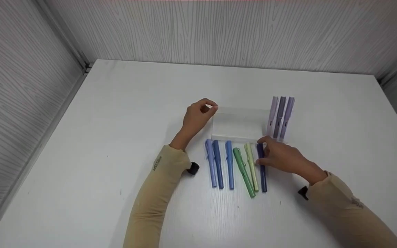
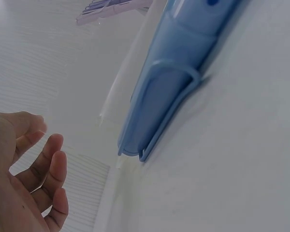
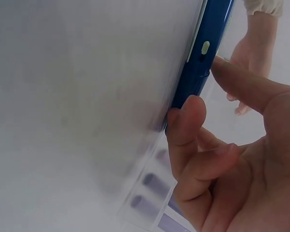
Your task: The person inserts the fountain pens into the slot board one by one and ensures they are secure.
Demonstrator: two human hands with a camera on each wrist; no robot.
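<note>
My left hand (image 1: 197, 115) is at the far left corner of a clear plastic pen stand (image 1: 238, 139), pinching it between thumb and index fingertips. In the left wrist view, the other fingers of that hand (image 2: 31, 169) curl loosely. A dark blue pen (image 1: 263, 179) lies at the right end of a row in front of the stand. My right hand (image 1: 284, 156) grips its upper end between thumb and fingers; the right wrist view shows the fingertips against the pen's barrel (image 3: 193, 79). Three purple pens (image 1: 280, 117) sit side by side at the stand's right end.
Left of the dark blue pen lie a pale yellow-green pen (image 1: 252, 168), a green pen (image 1: 245, 174) and several blue pens, including a mid-blue one (image 1: 230, 165). The white table (image 1: 81, 165) meets wood-grain panels (image 1: 219, 34) at the back and sides.
</note>
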